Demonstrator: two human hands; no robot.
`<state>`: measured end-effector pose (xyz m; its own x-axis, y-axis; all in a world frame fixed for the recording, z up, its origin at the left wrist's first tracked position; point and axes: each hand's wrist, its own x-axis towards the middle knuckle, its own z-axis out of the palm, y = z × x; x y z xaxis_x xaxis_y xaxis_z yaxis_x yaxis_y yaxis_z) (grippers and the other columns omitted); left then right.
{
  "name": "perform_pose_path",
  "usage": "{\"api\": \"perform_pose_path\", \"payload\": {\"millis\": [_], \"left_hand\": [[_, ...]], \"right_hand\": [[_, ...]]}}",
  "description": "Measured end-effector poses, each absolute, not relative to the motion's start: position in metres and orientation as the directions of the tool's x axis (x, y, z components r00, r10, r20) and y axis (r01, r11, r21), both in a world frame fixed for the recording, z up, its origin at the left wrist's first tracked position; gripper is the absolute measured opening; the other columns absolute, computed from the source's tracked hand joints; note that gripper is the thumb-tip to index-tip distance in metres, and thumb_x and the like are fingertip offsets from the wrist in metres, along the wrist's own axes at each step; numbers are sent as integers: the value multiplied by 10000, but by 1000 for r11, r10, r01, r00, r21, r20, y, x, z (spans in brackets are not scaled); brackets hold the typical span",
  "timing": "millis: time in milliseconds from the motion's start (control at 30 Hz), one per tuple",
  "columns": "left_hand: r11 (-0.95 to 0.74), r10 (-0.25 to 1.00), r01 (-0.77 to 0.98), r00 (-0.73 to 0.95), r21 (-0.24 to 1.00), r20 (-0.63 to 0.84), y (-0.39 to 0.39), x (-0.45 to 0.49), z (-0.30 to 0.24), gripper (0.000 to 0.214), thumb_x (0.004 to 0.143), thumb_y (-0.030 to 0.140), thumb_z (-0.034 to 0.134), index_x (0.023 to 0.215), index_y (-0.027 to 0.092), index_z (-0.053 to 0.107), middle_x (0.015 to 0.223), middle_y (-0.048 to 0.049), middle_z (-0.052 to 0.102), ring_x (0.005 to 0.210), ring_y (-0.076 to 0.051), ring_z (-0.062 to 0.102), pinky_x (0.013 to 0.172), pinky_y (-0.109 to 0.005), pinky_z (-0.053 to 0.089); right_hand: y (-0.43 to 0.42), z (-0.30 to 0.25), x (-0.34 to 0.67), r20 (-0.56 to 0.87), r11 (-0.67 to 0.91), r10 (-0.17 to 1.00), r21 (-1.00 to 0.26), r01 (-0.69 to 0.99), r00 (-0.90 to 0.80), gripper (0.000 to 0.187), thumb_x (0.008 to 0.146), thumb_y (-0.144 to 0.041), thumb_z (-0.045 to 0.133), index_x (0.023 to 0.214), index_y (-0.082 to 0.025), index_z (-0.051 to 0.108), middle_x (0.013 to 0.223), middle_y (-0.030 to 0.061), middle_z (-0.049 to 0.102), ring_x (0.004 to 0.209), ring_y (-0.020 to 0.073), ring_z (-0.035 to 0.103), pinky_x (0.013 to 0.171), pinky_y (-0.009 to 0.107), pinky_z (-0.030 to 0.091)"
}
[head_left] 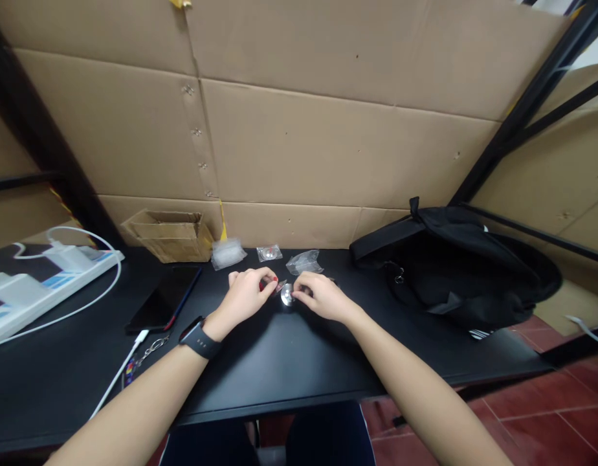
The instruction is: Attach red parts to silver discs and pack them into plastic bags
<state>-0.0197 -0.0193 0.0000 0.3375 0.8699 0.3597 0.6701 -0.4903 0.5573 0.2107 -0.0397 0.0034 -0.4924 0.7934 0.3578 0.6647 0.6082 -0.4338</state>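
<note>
A cardboard wall backs the black table. The left hand, closed in a pinch, holds a small clear piece; just to its right, a shiny metal disc is pinched by the curled right hand. The smooth disc could slip if that pinch loosens.

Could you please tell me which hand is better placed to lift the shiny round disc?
Probably the right hand: its fingertips appear to grip the disc, while the left hand seems to pinch a small item beside it.
</note>
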Motion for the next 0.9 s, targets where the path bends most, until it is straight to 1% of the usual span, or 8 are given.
{"api": "perform_pose_path", "payload": {"millis": [133,267,333,467,600,700,800,900], "left_hand": [[-446,893,487,301,751,336,-16,-17,-4,193,875,392,602,933,242,710,938,-38,789,830,-222,717,757,-327,487],[-400,911,314,241,861,335,-12,-12,-10,262,856,438,634,948,202,701,886,-60,790,779,-218,729,687,-296,517],[-380,919,267,221,886,328,-12,-10,-11,288,841,458,655,944,192,699,860,-64,790,754,-217,728,674,-295,526],[-382,904,182,277,906,325,-15,-7,-11,269,867,445,650,951,192,684,917,-65,793,847,-225,749,774,-304,545],[-403,896,226,296,887,332,-18,-6,-11,245,885,436,632,946,206,690,935,-53,795,855,-229,754,769,-298,541],[-435,889,291,285,852,357,-19,-7,-11,220,888,416,628,945,215,699,918,-45,798,835,-231,751,738,-294,533],[-473,873,327,300,818,385,-19,-8,-10,179,898,381,618,955,235,703,908,-25,799,850,-227,750,772,-295,527],[-501,858,340,318,796,404,-20,-8,-9,159,910,360,604,957,248,706,912,-14,793,868,-223,742,804,-304,524]], "right_hand": [[-38,0,202,448,560,828,-701,441,-338,194,965,-381,599,899,-202,638,964,55,639,757,155,632,702,288,536],[-39,-4,192,439,478,872,-859,183,-217,277,930,-476,627,916,-200,636,1081,72,638,761,158,684,663,297,593],[-39,-6,189,432,452,886,-886,101,-170,297,911,-485,649,923,-189,636,1119,76,645,771,157,705,656,292,602],[-36,-11,186,393,405,909,-911,72,-141,317,879,-486,689,913,-175,636,1159,85,655,764,151,722,622,266,600],[-34,-14,185,319,322,932,-947,-9,-175,367,837,-514,731,907,-175,608,1161,89,653,776,162,733,624,279,624],[-33,-14,186,276,266,935,-961,-75,-220,403,819,-501,762,1048,-207,610,1138,65,640,766,164,743,630,289,633],[-35,-13,189,249,232,930,-968,-92,-272,494,825,-483,765,1239,-262,610,1169,64,612,782,165,748,648,300,637],[-37,-12,189,220,203,924,-975,-85,-312,483,840,-478,752,1249,-242,651,1217,89,601,832,179,747,701,319,638]]}}
